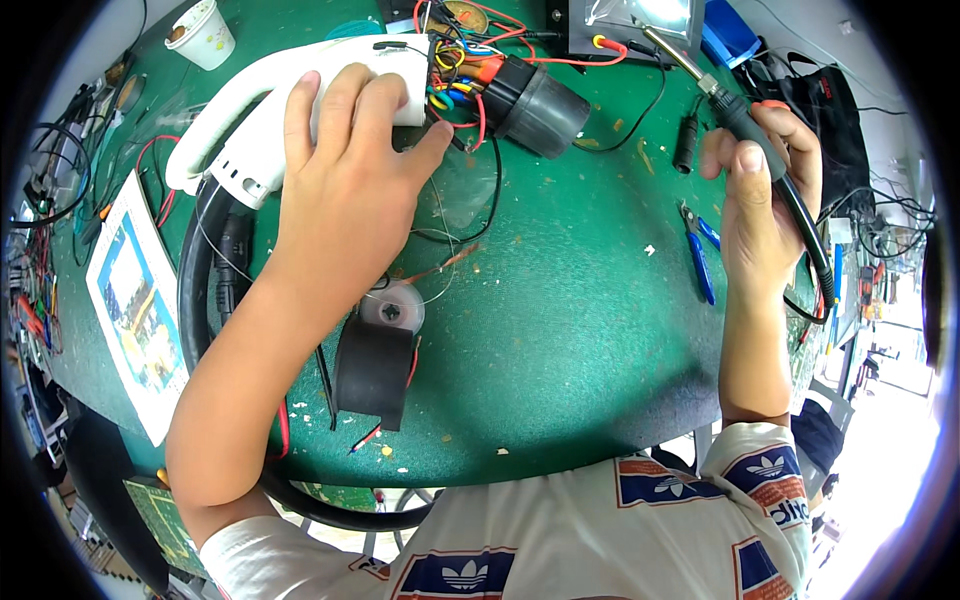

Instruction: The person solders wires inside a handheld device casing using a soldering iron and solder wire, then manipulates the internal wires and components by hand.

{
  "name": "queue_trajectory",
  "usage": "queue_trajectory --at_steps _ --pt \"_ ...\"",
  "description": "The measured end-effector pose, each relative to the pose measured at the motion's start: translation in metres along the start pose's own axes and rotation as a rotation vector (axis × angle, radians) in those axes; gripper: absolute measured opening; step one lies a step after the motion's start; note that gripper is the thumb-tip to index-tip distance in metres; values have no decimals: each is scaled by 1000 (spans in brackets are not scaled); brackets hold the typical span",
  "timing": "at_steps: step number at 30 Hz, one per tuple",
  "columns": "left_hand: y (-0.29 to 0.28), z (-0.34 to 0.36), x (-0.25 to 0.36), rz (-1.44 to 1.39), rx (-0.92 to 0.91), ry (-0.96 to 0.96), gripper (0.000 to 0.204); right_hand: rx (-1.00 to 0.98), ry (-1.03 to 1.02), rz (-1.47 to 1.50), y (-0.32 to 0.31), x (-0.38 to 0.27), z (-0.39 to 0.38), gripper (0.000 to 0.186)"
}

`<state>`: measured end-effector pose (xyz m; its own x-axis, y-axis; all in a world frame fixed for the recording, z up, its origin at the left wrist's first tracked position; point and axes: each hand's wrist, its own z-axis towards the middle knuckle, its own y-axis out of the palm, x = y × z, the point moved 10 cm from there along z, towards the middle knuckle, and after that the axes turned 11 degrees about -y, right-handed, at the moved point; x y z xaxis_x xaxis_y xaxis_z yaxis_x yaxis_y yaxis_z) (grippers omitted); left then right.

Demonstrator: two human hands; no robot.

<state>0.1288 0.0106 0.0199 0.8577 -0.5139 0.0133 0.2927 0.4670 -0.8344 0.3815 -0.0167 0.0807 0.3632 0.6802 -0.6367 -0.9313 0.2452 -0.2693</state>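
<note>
My left hand [350,150] rests over a white plastic housing with a curved handle [240,80], its fingers curled on it. Coloured wires [465,95] come from the housing's right end to a black cylindrical part [540,115]; my left thumb lies by a red wire and black piece. My right hand [760,190] holds a soldering iron [740,120] by its dark grip, the metal tip pointing up and left. Blue cutters [700,255] lie beside my right hand, near a small black connector [687,140].
A black curved piece [372,370] with a round part lies mid-table [550,380]. A printed sheet [135,290] and black hose [195,260] are left. A paper cup [200,35] is top left; a metal box [600,30], blue tray [725,30] and black bag [830,120] are behind.
</note>
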Motion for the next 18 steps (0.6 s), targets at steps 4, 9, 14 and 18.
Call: queue_trajectory --at_steps 4,9,14,18 --pt "2 2 -2 -41 -56 -15 42 -9 6 69 13 3 4 36" --pt "-1 8 -12 -146 -139 10 33 -18 -83 50 31 -4 12 38" --pt "-13 13 -19 -298 -121 22 37 -35 -85 66 39 2 12 35" --pt "-17 12 -19 -328 -107 49 40 -59 -56 75 43 1 12 35"
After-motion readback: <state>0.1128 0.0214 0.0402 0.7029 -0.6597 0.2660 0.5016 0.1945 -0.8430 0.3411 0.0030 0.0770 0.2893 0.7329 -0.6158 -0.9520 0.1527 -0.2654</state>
